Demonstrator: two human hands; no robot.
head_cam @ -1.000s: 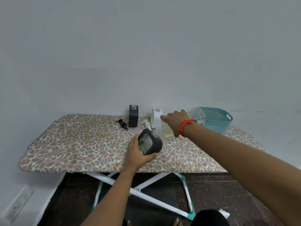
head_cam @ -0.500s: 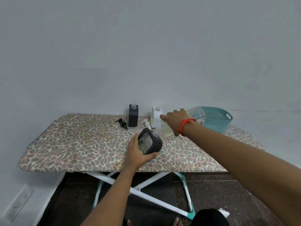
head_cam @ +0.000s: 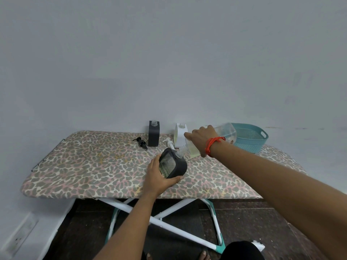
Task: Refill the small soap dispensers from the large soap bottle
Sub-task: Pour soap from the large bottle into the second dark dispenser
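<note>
Clear large soap bottle (head_cam: pixel 226 133) stays tilted in the right hand (head_cam: pixel 201 142), fingers curled round it, mouth at the dark square dispenser (head_cam: pixel 175 165) gripped in the left hand (head_cam: pixel 156 178). Right fingers hide the bottle's middle. Beyond them stand a black dispenser (head_cam: pixel 154 136), white dispenser (head_cam: pixel 180 136) and teal basket (head_cam: pixel 251 141) on the leopard-print surface (head_cam: pixel 93 166).

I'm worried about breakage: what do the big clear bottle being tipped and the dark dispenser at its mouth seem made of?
The large clear soap bottle looks like glossy transparent plastic: yellowish liquid shows through its wall. The dark grey square dispenser seems a matte plastic or rubbery shell round a clear diamond-textured window; glass or plastic, I cannot tell.
</note>
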